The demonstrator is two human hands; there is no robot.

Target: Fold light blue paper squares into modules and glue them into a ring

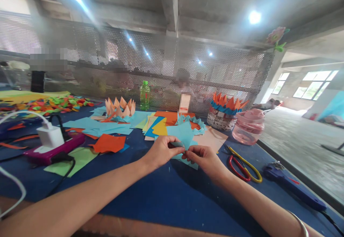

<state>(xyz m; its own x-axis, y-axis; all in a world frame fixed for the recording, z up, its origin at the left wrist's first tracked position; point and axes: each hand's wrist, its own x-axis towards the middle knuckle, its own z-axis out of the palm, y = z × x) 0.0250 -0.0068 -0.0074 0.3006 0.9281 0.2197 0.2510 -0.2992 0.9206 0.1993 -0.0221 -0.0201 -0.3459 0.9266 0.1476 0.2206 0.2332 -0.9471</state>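
Above the blue tabletop (150, 190), your left hand (162, 152) and right hand (202, 160) each have a closed grip on a folded light-blue paper sheet (183, 134). Just right lie red-and-yellow-handled scissors (243, 167) and a blue hot-glue gun (291, 185); farther off stand an orange-and-blue folded paper crown (227, 104) and a green plastic bottle (144, 95).

Two hands (161, 152) (204, 161), one blue paper sheet (182, 134), one green bottle (144, 95).

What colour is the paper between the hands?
Light blue paper, best seen in the head view.
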